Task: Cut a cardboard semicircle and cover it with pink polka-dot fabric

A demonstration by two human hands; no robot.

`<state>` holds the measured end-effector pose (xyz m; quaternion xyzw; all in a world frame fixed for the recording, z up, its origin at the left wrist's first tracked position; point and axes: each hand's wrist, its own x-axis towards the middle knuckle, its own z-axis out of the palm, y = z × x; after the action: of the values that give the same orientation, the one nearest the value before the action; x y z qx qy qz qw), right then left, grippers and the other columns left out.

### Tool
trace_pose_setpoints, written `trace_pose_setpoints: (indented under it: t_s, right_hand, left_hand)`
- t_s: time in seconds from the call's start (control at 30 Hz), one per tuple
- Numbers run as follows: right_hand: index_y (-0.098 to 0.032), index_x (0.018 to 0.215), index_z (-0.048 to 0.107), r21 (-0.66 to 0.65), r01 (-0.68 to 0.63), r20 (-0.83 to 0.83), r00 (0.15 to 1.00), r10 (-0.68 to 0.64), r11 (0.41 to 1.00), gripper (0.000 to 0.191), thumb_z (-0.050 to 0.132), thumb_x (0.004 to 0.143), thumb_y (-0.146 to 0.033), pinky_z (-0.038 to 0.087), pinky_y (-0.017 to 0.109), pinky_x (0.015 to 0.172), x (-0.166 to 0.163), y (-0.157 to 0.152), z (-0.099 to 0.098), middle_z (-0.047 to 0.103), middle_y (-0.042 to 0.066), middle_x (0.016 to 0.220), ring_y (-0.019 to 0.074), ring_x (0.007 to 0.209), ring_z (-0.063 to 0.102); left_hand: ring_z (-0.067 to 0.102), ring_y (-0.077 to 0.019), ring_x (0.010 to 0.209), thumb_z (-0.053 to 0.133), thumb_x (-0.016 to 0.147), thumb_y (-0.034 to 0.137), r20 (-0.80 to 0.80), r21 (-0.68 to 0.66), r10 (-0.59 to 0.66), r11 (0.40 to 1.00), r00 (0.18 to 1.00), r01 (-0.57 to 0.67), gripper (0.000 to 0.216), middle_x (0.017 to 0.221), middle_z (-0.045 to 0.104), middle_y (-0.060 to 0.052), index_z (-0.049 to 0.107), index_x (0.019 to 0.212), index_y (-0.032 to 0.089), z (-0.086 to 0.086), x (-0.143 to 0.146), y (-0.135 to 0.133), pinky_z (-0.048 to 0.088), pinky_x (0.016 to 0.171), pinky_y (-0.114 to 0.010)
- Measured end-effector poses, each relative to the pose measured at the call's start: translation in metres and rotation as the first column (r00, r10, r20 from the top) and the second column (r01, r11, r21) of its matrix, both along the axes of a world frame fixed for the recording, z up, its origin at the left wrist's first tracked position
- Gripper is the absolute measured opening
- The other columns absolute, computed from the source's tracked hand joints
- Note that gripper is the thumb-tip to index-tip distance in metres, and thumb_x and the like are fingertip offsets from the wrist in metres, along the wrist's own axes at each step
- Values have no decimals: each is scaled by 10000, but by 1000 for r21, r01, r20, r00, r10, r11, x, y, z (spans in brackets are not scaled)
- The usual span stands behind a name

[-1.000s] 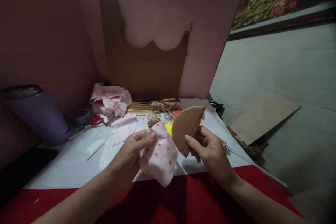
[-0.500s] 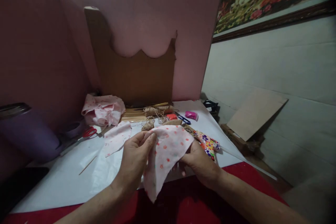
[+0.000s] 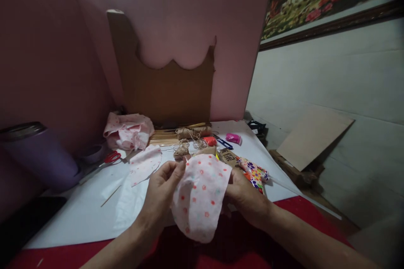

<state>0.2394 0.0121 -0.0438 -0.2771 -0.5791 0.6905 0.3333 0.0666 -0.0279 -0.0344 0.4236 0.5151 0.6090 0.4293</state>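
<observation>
A piece of pale pink fabric point(image 3: 202, 197) with red flower dots hangs between my hands, above the table's front edge. My left hand point(image 3: 166, 185) pinches its upper left corner between thumb and fingers. At the upper right corner my right hand point(image 3: 244, 189) grips the cloth, its fingers partly hidden behind the fabric. The lower edge of the cloth is rounded and hangs free. Another cut piece of the same fabric point(image 3: 145, 164) lies flat on the white table point(image 3: 85, 206), left of my hands.
Behind lie a bunched fabric point(image 3: 129, 130), wooden sticks point(image 3: 164, 137), twine point(image 3: 181, 150), a blue cutter point(image 3: 224, 143) and a pink packet point(image 3: 233, 138). Red-handled scissors point(image 3: 112, 156) and a purple tumbler point(image 3: 41, 155) are left. A flower-patterned glue gun point(image 3: 254, 172) is right. Cut cardboard point(image 3: 167, 92) stands at the back.
The fabric has opened out from a folded, pointed shape into a wider panel with a rounded lower edge. Both hands keep hold of it; the view has shifted slightly.
</observation>
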Motion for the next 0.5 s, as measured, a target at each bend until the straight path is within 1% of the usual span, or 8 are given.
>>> trace_pose_setpoints:
  t_s: [0.07, 0.17, 0.3, 0.37, 0.5]
  right_hand:
    - [-143, 840, 602, 4, -15, 17, 1000, 15, 1000, 140, 580, 703, -166, 339, 146, 324, 0, -1, -1, 590, -31, 538, 59, 372, 459]
    - [-140, 817, 602, -2, -31, 53, 998, 31, 1000, 138, 580, 681, -148, 347, 142, 321, 0, -1, -3, 582, -35, 503, 55, 353, 454]
    - [-135, 863, 615, -11, -32, 97, 995, 33, 999, 201, 581, 666, -152, 374, 159, 342, -1, -2, -6, 610, -13, 569, 74, 396, 500]
    - [-136, 883, 616, -15, -32, 107, 994, 33, 999, 230, 573, 657, -138, 375, 159, 348, -2, -3, -6, 608, -15, 579, 72, 399, 501]
    - [-139, 875, 608, -12, -21, 118, 993, 22, 1000, 229, 613, 648, -169, 371, 151, 341, -4, -6, -3, 603, -27, 570, 64, 386, 492]
  left_hand:
    - [421, -89, 545, 605, 754, 448, 34, -20, 9, 1000, 999, -8, 306, 581, 480, 49, 521, 653, 171, 1, -3, 0, 362, 524, -210]
    - [408, -88, 540, 611, 747, 453, 21, -38, -6, 999, 1000, 7, 316, 574, 474, 46, 522, 644, 168, 2, -5, 1, 336, 499, -202]
    - [425, -86, 551, 725, 652, 375, 6, -1, -29, 1000, 1000, 29, 295, 575, 505, 48, 517, 641, 166, -1, -5, 3, 340, 512, -196]
    - [436, -91, 558, 749, 622, 338, 7, 15, -35, 999, 999, 35, 298, 571, 513, 49, 503, 636, 169, -3, -5, 3, 344, 518, -200]
    - [413, -87, 556, 719, 662, 322, -10, 40, -11, 999, 1000, 11, 275, 557, 493, 51, 500, 610, 164, -6, -5, 1, 326, 515, -199]
